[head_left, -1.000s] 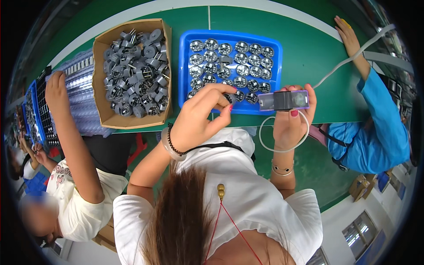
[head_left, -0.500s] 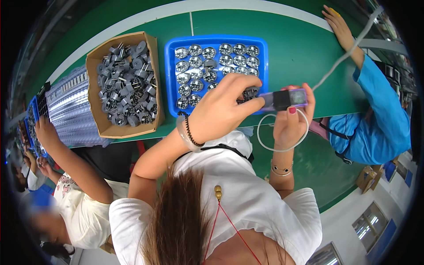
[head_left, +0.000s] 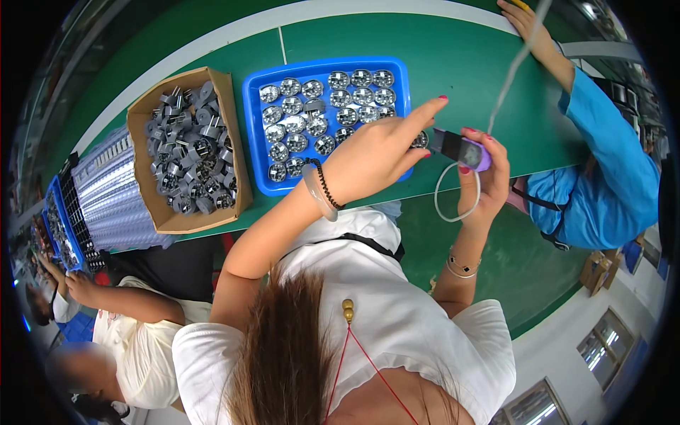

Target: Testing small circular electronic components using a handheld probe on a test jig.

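Left hand (head_left: 375, 152): your thumb and fingers pinch one disc (head_left: 420, 140); your index finger points out past it, and the fingers underneath are partly hidden.
Right hand (head_left: 487, 184): your thumb and fingers are closed around the purple tool (head_left: 474, 154), its dark end aimed left.
Disc and tool: the disc sits just beyond the right rim of the blue tray (head_left: 249, 99), right by the tool's dark end; you cannot tell whether they touch.
Loop (head_left: 436, 202): a thin white ring hanging by your right thumb.
Cord (head_left: 508, 88): pale, running from near your right fingertips to the top edge.
Tray: on the green table (head_left: 439, 78), partly under your left hand, with shiny discs in two groups and a grey plug (head_left: 314, 105) between them.
Box (head_left: 239, 149): cardboard, left of the tray, heaped with grey plugs, many with pins showing.
Co-workers: at your right, a blue sleeve (head_left: 608, 145); at your left, a cream shirt (head_left: 145, 347).
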`<state>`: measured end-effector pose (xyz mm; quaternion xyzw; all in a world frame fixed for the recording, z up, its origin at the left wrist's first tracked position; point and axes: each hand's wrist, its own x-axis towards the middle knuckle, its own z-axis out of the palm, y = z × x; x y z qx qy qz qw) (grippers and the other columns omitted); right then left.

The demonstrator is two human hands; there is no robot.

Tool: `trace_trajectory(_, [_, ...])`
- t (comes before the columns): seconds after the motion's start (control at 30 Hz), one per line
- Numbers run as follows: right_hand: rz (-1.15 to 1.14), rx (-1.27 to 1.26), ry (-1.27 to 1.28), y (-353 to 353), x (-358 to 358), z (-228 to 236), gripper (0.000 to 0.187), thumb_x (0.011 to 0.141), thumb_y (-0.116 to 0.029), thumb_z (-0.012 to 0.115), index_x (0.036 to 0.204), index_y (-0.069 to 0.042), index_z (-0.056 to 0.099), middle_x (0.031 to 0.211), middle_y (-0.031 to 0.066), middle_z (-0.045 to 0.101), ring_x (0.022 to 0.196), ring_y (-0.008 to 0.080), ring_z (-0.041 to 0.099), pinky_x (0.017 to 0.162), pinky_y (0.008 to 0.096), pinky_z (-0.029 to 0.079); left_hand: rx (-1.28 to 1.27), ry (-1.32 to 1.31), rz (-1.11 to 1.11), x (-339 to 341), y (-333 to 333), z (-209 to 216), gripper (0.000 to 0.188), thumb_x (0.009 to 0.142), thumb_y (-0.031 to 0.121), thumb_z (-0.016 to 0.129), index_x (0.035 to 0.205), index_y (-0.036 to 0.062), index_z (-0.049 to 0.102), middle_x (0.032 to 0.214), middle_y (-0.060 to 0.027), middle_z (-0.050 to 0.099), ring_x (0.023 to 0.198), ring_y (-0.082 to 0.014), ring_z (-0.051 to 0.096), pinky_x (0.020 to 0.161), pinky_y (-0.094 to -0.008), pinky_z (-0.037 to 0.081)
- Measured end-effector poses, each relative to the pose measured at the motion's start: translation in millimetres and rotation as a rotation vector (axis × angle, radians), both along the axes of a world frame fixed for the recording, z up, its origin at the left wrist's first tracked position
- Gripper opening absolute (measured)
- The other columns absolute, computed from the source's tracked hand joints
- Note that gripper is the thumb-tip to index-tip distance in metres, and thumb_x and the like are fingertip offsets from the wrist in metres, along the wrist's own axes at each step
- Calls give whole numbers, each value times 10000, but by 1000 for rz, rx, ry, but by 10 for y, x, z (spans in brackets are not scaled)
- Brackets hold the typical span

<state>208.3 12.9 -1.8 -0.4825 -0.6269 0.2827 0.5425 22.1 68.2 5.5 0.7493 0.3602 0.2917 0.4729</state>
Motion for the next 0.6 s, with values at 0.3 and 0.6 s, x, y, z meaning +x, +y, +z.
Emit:
trace_trajectory(0.3, [130, -10, -10, 56, -84, 13, 430, 775, 76, 623, 1187, 29, 508, 1167, 169, 537, 1112, 268, 515, 944, 363, 435, 113, -99, 25, -127, -18, 4, 539, 791, 76, 670, 1286, 93, 456, 1174, -136, 587, 879, -262, 633, 714, -318, 528])
trace_trajectory(0.6, [67, 11, 68, 54, -118, 15, 409, 812, 34, 614, 1200, 35, 485, 1152, 172, 537, 1069, 267, 554, 937, 366, 424, 155, 41, -103, -580, -553, 52, 37, 767, 60, 622, 803, 48, 618, 816, -70, 610, 745, -225, 590, 653, -334, 482])
